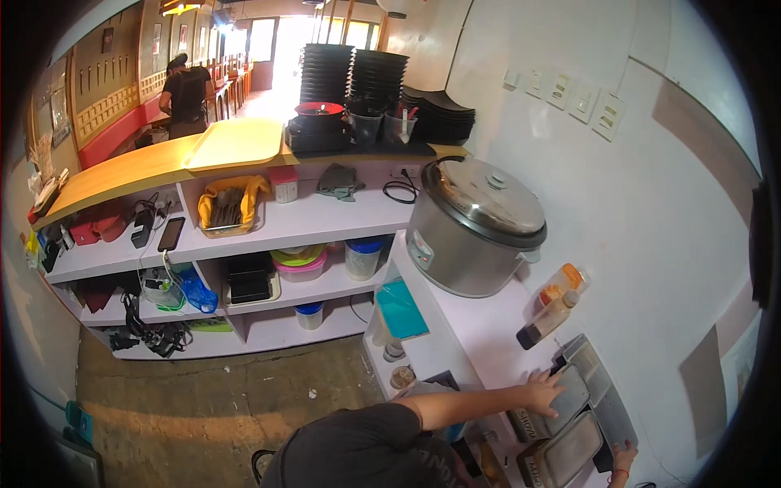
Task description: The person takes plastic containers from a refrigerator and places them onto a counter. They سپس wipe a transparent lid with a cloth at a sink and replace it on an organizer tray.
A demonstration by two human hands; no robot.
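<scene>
My left hand (542,393) reaches in from the left with its fingers spread, at the near edge of a lidded container (570,396) on the white counter. A second lidded container (572,448) stands beside it, nearer the bottom of the view. Both have fronts bearing writing. Behind them, along the wall, lies a long grey plastic bin (616,405) with compartments. My right hand (623,460), with a red band at the wrist, has its fingers on that bin's lower right end. A squeeze bottle (549,320) with dark liquid lies tilted beyond my left hand, next to an orange-topped container (564,283).
A large rice cooker (479,232) stands on the counter. Shelves (317,219) hold a cutlery basket, tubs, a phone and cables. Stacked black bowls (326,76) and a yellow tray (238,143) top the ledge. Another person (186,97) stands in the room beyond.
</scene>
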